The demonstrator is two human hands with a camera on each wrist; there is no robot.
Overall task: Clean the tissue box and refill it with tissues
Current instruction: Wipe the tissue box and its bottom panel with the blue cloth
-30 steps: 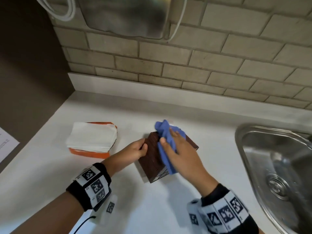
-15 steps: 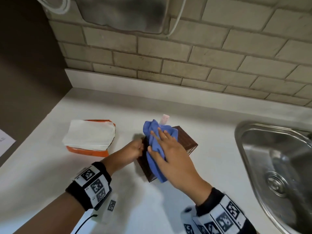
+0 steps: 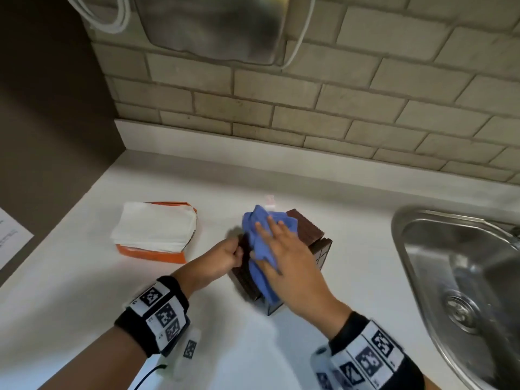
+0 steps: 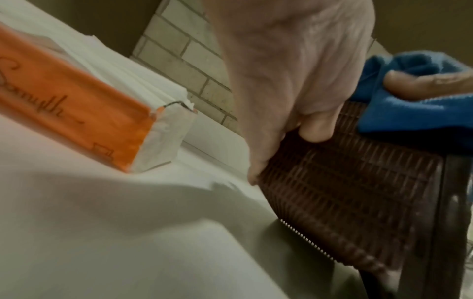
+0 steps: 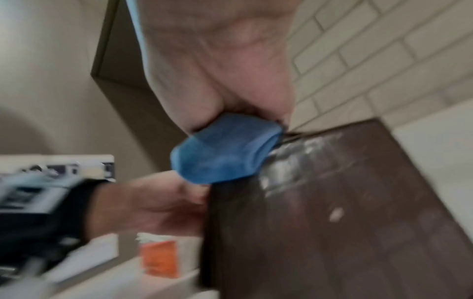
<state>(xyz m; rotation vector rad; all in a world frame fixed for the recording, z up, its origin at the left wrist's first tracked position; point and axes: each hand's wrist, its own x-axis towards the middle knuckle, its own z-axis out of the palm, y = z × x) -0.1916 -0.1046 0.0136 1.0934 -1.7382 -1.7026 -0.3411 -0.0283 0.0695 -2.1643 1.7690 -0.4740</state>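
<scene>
A dark brown woven tissue box (image 3: pixel 312 233) (image 4: pixel 345 194) (image 5: pixel 332 212) stands on the white counter (image 3: pixel 84 291). My left hand (image 3: pixel 225 256) (image 4: pixel 294 81) grips its left edge, thumb and fingers curled round it. My right hand (image 3: pixel 284 249) lies flat on top of the box, its straight fingers pressing a blue cloth (image 3: pixel 260 243) (image 4: pixel 414 101) (image 5: pixel 225 149) against it. The cloth drapes down the box's near side. An opened orange tissue pack (image 3: pixel 156 232) (image 4: pixel 76 113) (image 5: pixel 160 257) with a white stack of tissues lies to the left.
A steel sink (image 3: pixel 461 277) is set in the counter at the right. A tiled wall (image 3: pixel 337 108) runs behind, with a metal fixture (image 3: pixel 213 26) and white cable (image 3: pixel 301 38) above. A dark wall panel (image 3: pixel 42 122) bounds the left, with a paper sheet (image 3: pixel 11 237).
My right hand has slid the blue cloth back across the box top, first to the left, then slightly right. The left hand keeps its grip on the box edge.
</scene>
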